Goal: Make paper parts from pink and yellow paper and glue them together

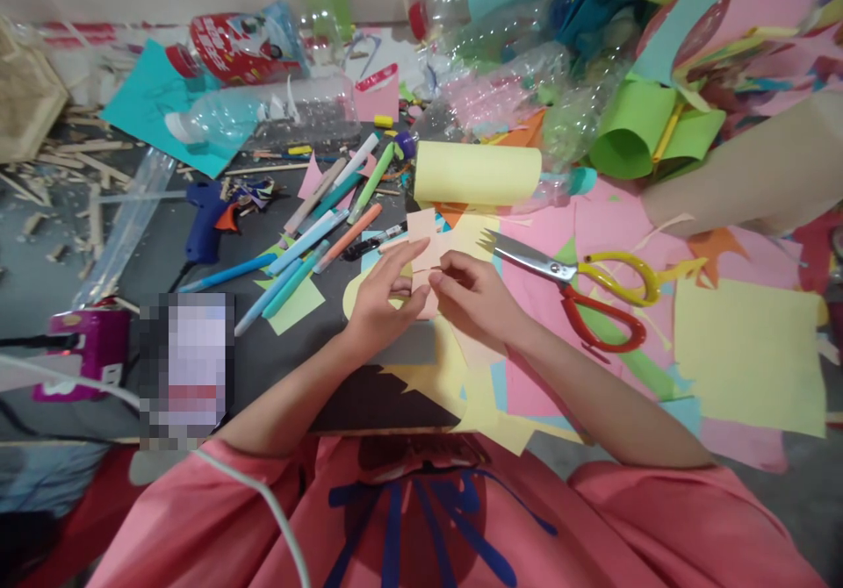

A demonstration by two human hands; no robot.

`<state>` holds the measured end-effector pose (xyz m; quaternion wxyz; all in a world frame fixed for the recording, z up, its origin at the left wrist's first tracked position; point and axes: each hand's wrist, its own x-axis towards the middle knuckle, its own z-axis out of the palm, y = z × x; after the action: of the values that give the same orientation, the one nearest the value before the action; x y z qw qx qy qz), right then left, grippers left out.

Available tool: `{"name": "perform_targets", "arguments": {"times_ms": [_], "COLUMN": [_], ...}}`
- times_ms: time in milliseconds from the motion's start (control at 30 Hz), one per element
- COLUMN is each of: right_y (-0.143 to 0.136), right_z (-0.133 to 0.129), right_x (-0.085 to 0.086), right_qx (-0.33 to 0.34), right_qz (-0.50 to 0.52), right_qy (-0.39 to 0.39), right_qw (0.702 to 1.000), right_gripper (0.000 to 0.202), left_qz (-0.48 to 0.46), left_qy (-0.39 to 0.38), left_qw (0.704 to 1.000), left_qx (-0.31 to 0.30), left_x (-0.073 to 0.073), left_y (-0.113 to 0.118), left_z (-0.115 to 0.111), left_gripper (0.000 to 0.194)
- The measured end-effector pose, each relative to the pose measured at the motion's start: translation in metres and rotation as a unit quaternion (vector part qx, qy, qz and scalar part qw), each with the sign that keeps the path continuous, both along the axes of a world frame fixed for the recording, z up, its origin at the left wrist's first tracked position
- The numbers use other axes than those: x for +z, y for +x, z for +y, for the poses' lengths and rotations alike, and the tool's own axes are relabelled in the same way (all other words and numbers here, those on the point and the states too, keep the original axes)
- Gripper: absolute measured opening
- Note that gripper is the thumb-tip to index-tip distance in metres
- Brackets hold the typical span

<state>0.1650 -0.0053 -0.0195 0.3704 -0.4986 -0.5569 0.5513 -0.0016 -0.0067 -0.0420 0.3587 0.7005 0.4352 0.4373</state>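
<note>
Between my two hands is a small pale pink paper piece [422, 226], upright in front of me. My left hand [384, 297] pinches its left lower side with thumb and fingers. At its right lower edge, my right hand [478, 294] holds it with thumb and index finger pressed together, the other fingers curled. Large scissors [559, 272] with one yellow and one red handle lie with blades apart just right of my right hand. A yellow paper-wrapped bottle [478, 173] lies behind the paper. Left of my left hand, several markers [322, 219] are spread out.
A blue glue gun [204, 219], a phone [198, 360] and a purple box [92, 351] with cables are at the left. Plastic bottles [283, 110] and wood scraps lie farther back. Coloured paper [747, 351] covers the right side. Someone's forearm [751, 167] reaches in from the right.
</note>
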Motion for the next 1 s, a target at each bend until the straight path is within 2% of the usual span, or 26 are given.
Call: {"name": "perform_targets", "arguments": {"times_ms": [100,200,367,533,667,800,900,1000], "right_y": [0.007,0.014,0.018,0.018,0.019,0.019,0.018,0.017], "right_z": [0.002,0.006,0.014,0.015,0.014,0.013,0.012,0.010], "right_x": [-0.002,0.000,-0.001,-0.002,-0.002,0.000,0.000,0.000], "right_qx": [-0.036,-0.075,-0.080,-0.075,-0.053,-0.043,-0.033,-0.019], "right_qz": [0.036,0.037,0.091,0.103,0.091,0.073,0.071,0.099], "right_qy": [0.002,0.003,-0.052,-0.069,-0.056,-0.007,0.017,-0.006], "right_qw": [0.999,0.996,0.991,0.989,0.993,0.996,0.997,0.995], "right_gripper": [0.018,0.020,0.024,0.028,0.029,0.030,0.033,0.034], "left_qz": [0.008,0.023,0.023,0.042,0.060,0.101,0.143,0.145], "left_qy": [0.020,0.008,-0.001,-0.031,-0.044,-0.056,-0.044,-0.017], "left_qw": [1.000,0.999,0.996,0.997,0.996,0.993,0.989,0.988], "left_qx": [-0.001,0.040,0.089,0.053,0.049,0.022,-0.018,-0.041], "left_x": [0.002,0.006,0.013,0.023,0.024,0.023,0.022,0.023], "left_y": [-0.004,-0.007,-0.008,-0.010,-0.008,-0.004,-0.002,-0.002], "left_z": [0.002,0.007,0.013,0.012,0.010,0.009,0.008,0.007], "left_gripper": [0.043,0.030,0.017,0.029,0.029,0.023,0.024,0.030]}}
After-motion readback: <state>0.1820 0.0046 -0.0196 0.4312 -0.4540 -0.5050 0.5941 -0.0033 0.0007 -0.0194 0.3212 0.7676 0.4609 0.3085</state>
